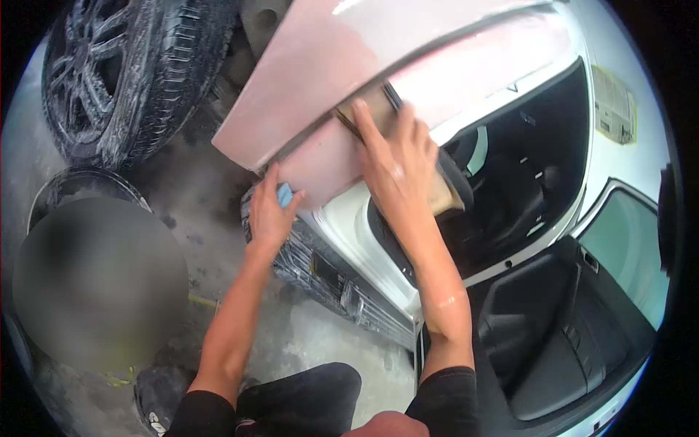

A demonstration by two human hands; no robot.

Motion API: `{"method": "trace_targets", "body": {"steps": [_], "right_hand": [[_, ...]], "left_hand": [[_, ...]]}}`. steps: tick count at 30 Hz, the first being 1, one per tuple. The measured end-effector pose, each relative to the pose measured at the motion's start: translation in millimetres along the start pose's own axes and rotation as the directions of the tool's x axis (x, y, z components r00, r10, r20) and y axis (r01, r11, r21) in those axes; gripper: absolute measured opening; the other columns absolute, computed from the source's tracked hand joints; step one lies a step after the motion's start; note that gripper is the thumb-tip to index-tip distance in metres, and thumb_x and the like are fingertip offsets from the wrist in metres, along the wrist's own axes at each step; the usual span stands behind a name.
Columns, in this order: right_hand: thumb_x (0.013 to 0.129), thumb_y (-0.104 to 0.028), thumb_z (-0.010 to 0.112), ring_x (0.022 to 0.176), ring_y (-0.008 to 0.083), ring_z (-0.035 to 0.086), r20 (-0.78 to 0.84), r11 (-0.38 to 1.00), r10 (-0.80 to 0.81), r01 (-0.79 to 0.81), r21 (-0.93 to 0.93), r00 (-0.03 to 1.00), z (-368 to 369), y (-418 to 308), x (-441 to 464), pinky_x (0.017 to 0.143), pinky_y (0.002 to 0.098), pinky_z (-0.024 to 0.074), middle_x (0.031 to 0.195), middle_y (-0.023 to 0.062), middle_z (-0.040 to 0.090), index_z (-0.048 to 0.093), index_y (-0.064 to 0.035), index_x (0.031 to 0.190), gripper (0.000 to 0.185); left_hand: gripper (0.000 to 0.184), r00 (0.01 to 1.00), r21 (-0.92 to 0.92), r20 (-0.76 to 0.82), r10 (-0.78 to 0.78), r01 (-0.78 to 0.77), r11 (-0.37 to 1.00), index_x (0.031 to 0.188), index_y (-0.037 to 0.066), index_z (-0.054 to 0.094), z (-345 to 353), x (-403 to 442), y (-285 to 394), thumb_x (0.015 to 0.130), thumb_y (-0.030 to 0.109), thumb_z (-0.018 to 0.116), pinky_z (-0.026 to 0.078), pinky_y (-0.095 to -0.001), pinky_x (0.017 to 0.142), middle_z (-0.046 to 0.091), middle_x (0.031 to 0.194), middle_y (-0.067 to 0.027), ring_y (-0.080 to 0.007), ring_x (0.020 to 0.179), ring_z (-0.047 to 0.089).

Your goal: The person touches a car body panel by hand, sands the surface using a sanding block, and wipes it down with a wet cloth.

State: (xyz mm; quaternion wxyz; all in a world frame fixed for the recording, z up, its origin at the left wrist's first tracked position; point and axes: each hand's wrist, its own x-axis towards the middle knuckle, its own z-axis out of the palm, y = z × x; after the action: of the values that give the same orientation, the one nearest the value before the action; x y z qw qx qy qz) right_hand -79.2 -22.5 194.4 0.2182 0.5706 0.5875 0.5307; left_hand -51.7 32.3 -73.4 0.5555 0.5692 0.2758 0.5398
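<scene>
Where your right hand works: on the lower pink panel, close to the dark seam; palm down, digits spread across a tan block and holding it, one toward its left edge, the others toward its right. Fingertips partly blurred.
Tan block: under your right hand, dark strips along two edges; much of it hidden by your digits.
Left hand: at the panel's lower corner, fingertips near the seam's end; thumb and fingers closed about a blue piece. How firm the pinch is, you cannot tell.
Upper pink panel: across the seam, pale and patchy in tone.
Mirror side: dark side mirror just beyond your right wrist, in front of the window opening.
Open door: black inner trim, lower right.
White bodywork: newspaper stuck on, far right.
Floor: grey; dusty wheel upper left, bucket below it, partly covered by a blurred patch.
</scene>
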Motion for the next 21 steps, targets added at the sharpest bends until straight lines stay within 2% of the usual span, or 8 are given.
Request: {"method": "trace_targets", "body": {"steps": [3,8,9,12,15,17,19,21], "right_hand": [[0.094,-0.014,0.068,0.113,0.0441,0.059,-0.028,1.000,-0.018,0.019,0.024,0.999,-1,1,13,0.091,0.0536,0.0480,0.147,0.0357,0.052,0.059,-0.0210,0.156,0.063],[0.083,-0.022,0.085,0.126,0.0464,0.058,-0.062,0.996,0.051,-0.046,0.080,0.997,12,34,-27,0.093,0.0568,0.0494,0.151,0.0319,0.050,0.060,-0.0391,0.154,0.077],[0.085,-0.020,0.084,0.124,0.0459,0.058,-0.108,0.997,0.073,-0.075,-0.012,0.991,16,44,-14,0.093,0.0560,0.0498,0.153,0.0300,0.047,0.061,-0.0360,0.153,0.073],[0.086,-0.017,0.081,0.117,0.0452,0.060,-0.213,0.989,0.145,-0.147,0.008,0.966,-6,57,35,0.087,0.0543,0.0513,0.144,0.0283,0.054,0.062,-0.0337,0.151,0.069],[0.086,-0.017,0.081,0.118,0.0444,0.060,-0.206,0.991,0.092,-0.110,-0.078,0.974,14,44,1,0.089,0.0527,0.0507,0.146,0.0290,0.054,0.062,-0.0344,0.151,0.070],[0.086,-0.017,0.081,0.120,0.0439,0.058,-0.102,0.997,0.040,-0.033,0.072,0.994,15,36,-34,0.093,0.0517,0.0489,0.154,0.0304,0.049,0.061,-0.0364,0.153,0.072],[0.085,-0.016,0.081,0.120,0.0434,0.058,-0.083,0.998,0.006,-0.001,0.058,0.997,10,43,-29,0.093,0.0522,0.0488,0.153,0.0293,0.049,0.061,-0.0361,0.152,0.073],[0.085,-0.016,0.082,0.121,0.0433,0.057,-0.132,0.997,0.075,-0.075,0.002,0.988,8,49,2,0.093,0.0528,0.0486,0.153,0.0283,0.049,0.062,-0.0349,0.151,0.071]], "left_hand": [[0.087,1.000,-0.008,0.017,-0.010,0.010,1.000,0.163,0.004,0.047,-4,5,0,0.093,0.038,0.086,0.051,-0.0531,0.108,0.066,0.137,-0.0293,-0.0456,0.127,0.064],[0.087,1.000,-0.020,-0.018,0.025,-0.025,0.999,0.163,0.007,0.047,2,4,-7,0.093,0.039,0.086,0.052,-0.0525,0.108,0.066,0.138,-0.0288,-0.0444,0.128,0.065],[0.087,1.000,-0.020,-0.003,0.006,-0.006,1.000,0.163,0.007,0.047,0,4,-5,0.093,0.040,0.086,0.052,-0.0524,0.108,0.065,0.138,-0.0288,-0.0444,0.128,0.064],[0.086,0.999,-0.019,0.030,-0.032,0.032,0.999,0.163,0.009,0.048,-3,3,0,0.093,0.041,0.086,0.052,-0.0522,0.108,0.065,0.140,-0.0287,-0.0443,0.128,0.065],[0.086,1.000,-0.015,0.017,-0.025,0.025,1.000,0.163,0.009,0.048,-5,6,-2,0.093,0.041,0.086,0.052,-0.0523,0.108,0.065,0.139,-0.0287,-0.0444,0.127,0.065],[0.086,0.999,-0.005,0.020,-0.026,0.026,1.000,0.163,0.009,0.048,-5,4,-2,0.093,0.041,0.086,0.052,-0.0525,0.107,0.065,0.138,-0.0286,-0.0444,0.127,0.065],[0.087,1.000,-0.006,0.011,-0.017,0.017,1.000,0.163,0.009,0.048,-2,4,-4,0.092,0.041,0.086,0.052,-0.0526,0.107,0.065,0.138,-0.0288,-0.0444,0.127,0.065],[0.087,1.000,-0.006,0.011,-0.013,0.013,1.000,0.162,0.007,0.049,-1,3,-4,0.092,0.041,0.086,0.051,-0.0530,0.108,0.066,0.138,-0.0292,-0.0451,0.127,0.064]]}}
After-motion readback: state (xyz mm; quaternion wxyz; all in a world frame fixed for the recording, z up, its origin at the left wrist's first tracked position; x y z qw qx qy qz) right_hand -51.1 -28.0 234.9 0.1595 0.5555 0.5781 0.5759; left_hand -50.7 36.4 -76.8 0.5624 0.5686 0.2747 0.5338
